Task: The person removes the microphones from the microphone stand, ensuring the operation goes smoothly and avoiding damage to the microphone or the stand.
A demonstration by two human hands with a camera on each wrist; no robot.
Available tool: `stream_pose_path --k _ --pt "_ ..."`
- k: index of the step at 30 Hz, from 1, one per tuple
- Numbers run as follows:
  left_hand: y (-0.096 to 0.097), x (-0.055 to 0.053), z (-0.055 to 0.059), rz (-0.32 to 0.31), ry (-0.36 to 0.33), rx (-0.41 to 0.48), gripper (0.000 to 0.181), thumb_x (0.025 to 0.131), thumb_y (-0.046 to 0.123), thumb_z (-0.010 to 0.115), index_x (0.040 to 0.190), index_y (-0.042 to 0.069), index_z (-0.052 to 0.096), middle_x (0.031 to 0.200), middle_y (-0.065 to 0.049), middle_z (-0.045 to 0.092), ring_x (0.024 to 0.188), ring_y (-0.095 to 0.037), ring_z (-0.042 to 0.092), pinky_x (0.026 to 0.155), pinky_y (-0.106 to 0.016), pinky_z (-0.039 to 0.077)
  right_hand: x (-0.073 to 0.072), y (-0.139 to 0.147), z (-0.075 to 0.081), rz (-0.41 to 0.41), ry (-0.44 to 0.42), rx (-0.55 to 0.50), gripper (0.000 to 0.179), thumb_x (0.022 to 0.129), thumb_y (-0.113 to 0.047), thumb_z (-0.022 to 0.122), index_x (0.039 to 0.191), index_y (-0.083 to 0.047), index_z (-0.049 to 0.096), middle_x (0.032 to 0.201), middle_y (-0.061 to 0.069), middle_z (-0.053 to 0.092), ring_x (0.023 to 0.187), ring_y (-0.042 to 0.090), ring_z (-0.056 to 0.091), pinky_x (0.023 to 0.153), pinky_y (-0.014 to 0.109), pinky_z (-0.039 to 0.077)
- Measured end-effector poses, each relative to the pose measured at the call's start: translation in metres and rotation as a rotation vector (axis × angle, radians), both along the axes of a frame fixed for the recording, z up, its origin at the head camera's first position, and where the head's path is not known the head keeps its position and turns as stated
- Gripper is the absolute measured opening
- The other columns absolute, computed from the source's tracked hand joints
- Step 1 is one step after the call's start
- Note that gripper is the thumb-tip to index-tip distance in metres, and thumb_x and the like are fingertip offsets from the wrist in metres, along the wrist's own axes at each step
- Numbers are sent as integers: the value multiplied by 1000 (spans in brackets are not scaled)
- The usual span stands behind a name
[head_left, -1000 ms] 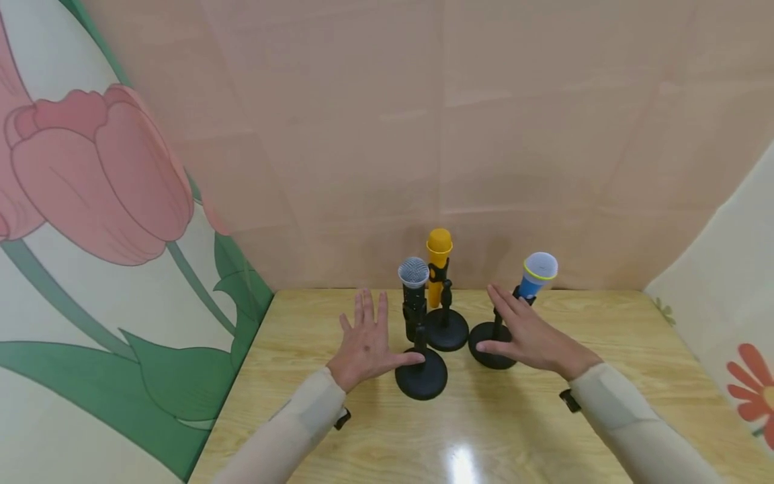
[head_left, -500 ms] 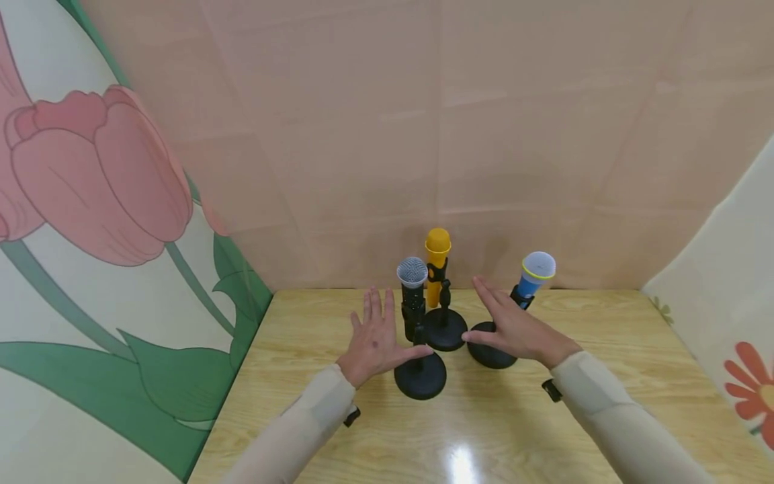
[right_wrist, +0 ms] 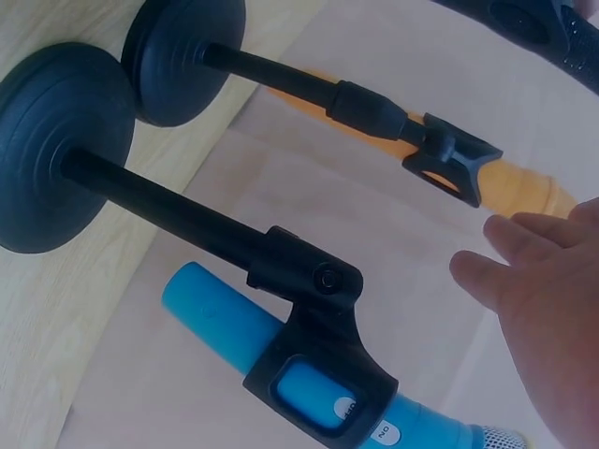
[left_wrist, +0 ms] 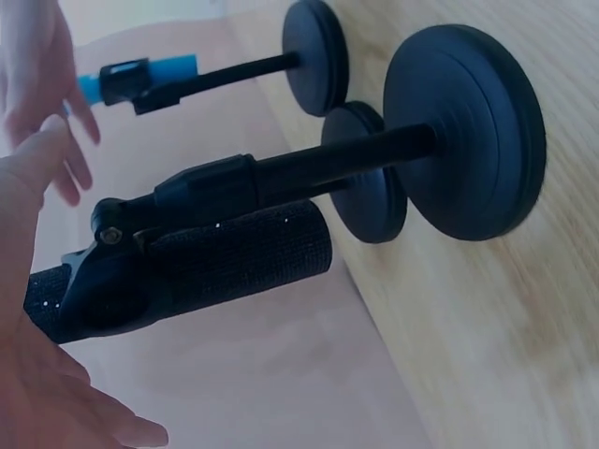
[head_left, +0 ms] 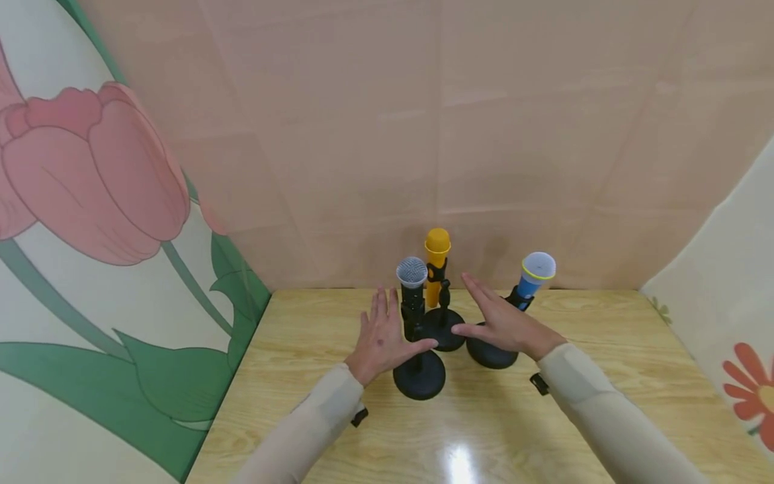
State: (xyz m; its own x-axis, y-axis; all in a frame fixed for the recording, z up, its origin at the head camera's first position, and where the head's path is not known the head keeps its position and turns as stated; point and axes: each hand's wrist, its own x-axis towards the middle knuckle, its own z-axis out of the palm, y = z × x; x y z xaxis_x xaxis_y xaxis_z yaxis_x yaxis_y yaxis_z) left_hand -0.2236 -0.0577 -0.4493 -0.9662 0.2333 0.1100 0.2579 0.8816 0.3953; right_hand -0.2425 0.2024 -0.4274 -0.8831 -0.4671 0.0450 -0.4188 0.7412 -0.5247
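Observation:
Three microphones stand in black round-based desk stands in the head view. The black microphone (head_left: 413,271) with a silver mesh head is at the front left, the yellow microphone (head_left: 437,247) behind it, and the blue microphone (head_left: 529,286) leans at the right. My left hand (head_left: 382,339) is spread beside the black one, its thumb overlapping that stand (left_wrist: 309,168). Fingers extended, my right hand (head_left: 510,326) hovers over the blue one's stand (right_wrist: 178,210), its fingertips pointing towards the yellow one. Neither hand holds anything. The right arm's hand hides part of the blue one's stand.
A wood-grain table (head_left: 290,417) carries the stands, whose round bases sit close together. Behind it hangs a pinkish-beige cloth (head_left: 338,148). A tulip-printed panel (head_left: 97,175) borders the left, and a flower-printed panel (head_left: 744,269) the right.
My hands have drawn closer together, the left moving right and the right moving left, away from the blue microphone's head. The microphones and stands have stayed in place.

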Motion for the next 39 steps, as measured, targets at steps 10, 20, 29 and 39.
stream_pose_path --k 10,20,29,39 --pt "3 -3 -7 5 28 91 121 78 74 68 159 2 15 164 -24 9 147 -42 23 114 -62 26 -6 -8 2 -26 -24 -13 110 87 -70 59 161 -10 5 166 18 6 147 46 18 111 66 23" --pt "7 -5 -21 -8 97 259 112 78 62 77 157 5 21 158 -18 32 138 -33 44 108 -50 40 -14 -16 -2 -2 12 -54 105 87 -70 59 161 -12 12 165 16 16 147 42 24 112 65 25" --pt "13 -3 -27 10 154 390 102 77 46 86 153 7 31 146 -15 50 125 -30 57 101 -47 48 -22 -18 -7 32 76 -125 90 93 -48 67 159 -6 23 158 20 31 141 42 37 111 62 30" --pt "15 -5 -31 48 156 494 80 79 38 86 140 4 46 134 -15 60 118 -29 62 98 -44 51 -23 -22 -4 42 89 -142 81 96 -40 66 156 0 29 155 22 36 139 42 38 111 60 31"
